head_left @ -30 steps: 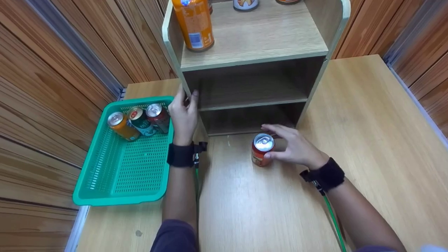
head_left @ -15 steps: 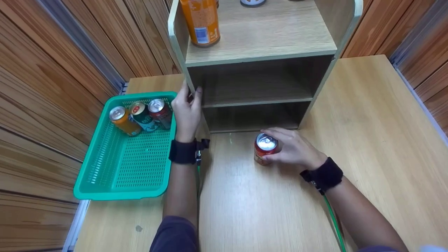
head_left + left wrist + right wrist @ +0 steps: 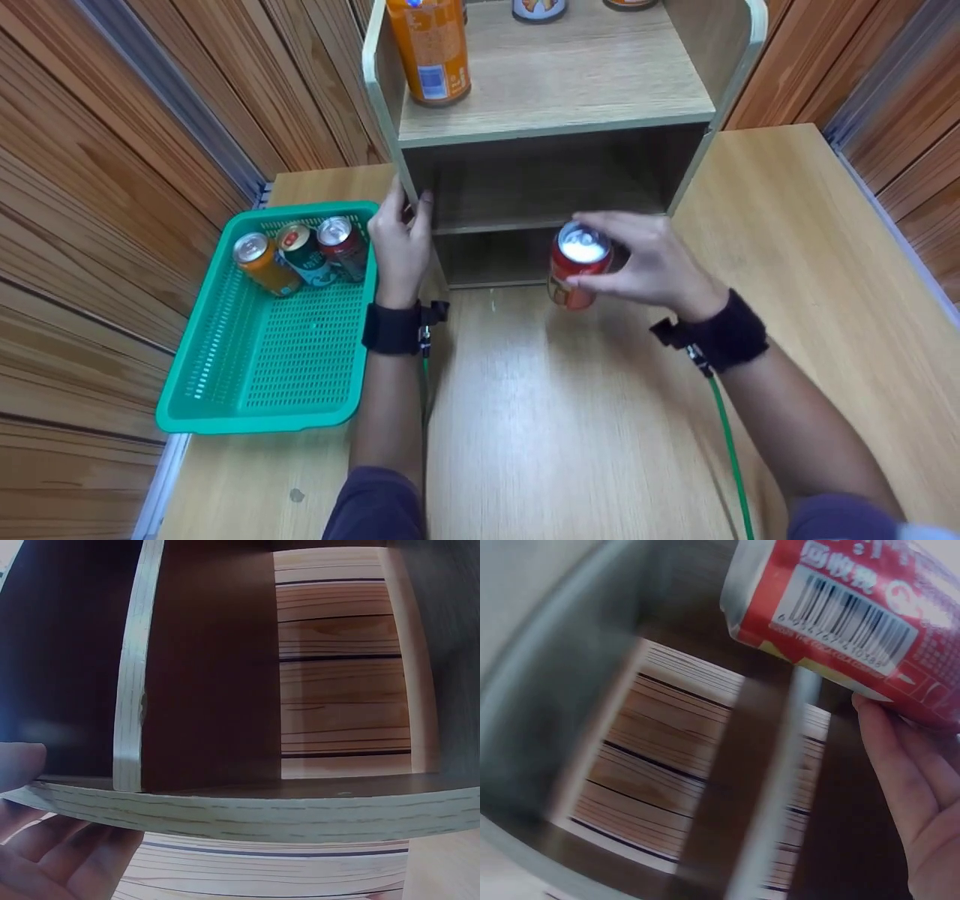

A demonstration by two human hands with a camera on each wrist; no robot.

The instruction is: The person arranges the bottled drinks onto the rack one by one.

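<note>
My right hand point(image 3: 613, 259) grips a red can point(image 3: 576, 270) from its right side and holds it upright above the table, in front of the wooden shelf's point(image 3: 555, 82) two lower openings. In the right wrist view the red can point(image 3: 840, 615) is tilted across the top, with my fingers point(image 3: 911, 787) under it and the blurred shelf behind. My left hand point(image 3: 405, 225) grips the front edge of the shelf's left side panel, thumb inside. The left wrist view shows that shelf edge point(image 3: 225, 806) with my fingers point(image 3: 52, 855) beneath it.
A green mesh basket point(image 3: 262, 352) sits at the table's left with an orange can point(image 3: 259, 264), a green can point(image 3: 304, 255) and a dark red can point(image 3: 341, 246) at its far end. A tall orange can point(image 3: 431, 49) stands on the shelf top. Wooden walls close in both sides.
The right hand has closed round the red can and lifted it off the table, up and forward to the shelf's openings. The left hand stays on the side panel.
</note>
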